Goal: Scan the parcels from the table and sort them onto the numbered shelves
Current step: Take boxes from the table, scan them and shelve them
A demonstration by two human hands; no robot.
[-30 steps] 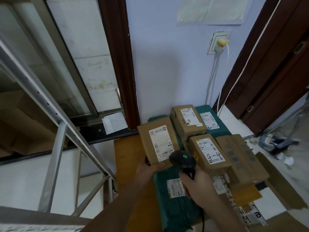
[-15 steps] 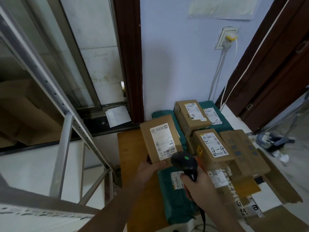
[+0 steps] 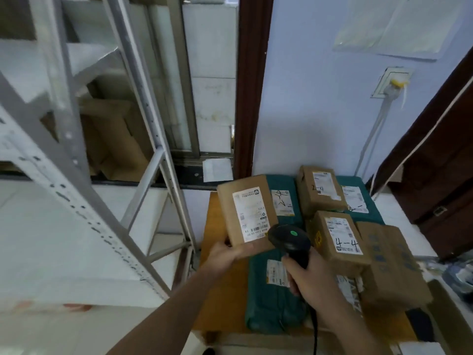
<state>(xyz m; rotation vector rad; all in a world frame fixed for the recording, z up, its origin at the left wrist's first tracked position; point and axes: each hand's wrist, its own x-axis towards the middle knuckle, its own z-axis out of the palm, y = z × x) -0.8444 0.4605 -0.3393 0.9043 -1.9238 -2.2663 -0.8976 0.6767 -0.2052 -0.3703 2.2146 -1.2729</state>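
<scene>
The left hand [image 3: 225, 254] grips the lower near corner of a flat cardboard parcel [image 3: 245, 208], thumb on its face, and holds it tilted up above the left side of the table [image 3: 220, 285], label toward the camera. The right hand [image 3: 312, 280] is wrapped round the handle of a black barcode scanner [image 3: 289, 237], whose head, green light showing, sits just beside the parcel's lower right corner. The parcel's long axis runs away from the person and leans slightly left; the barcode on its white label [image 3: 252, 213] lies at the near end, just up and left of the scanner head. Judgement: the scan is in hand or just finished, and the coming move turns on the grey metal shelving [image 3: 76, 139], which stands to the left, nearer the left hand that already carries the parcel. No handwritten number can be read on this parcel. The other parcels lie on the table to the right, among them a box marked 4-4 [image 3: 337, 239] and a box marked 2-4 [image 3: 320, 190], with green mailer bags [image 3: 273, 303] beneath.
</scene>
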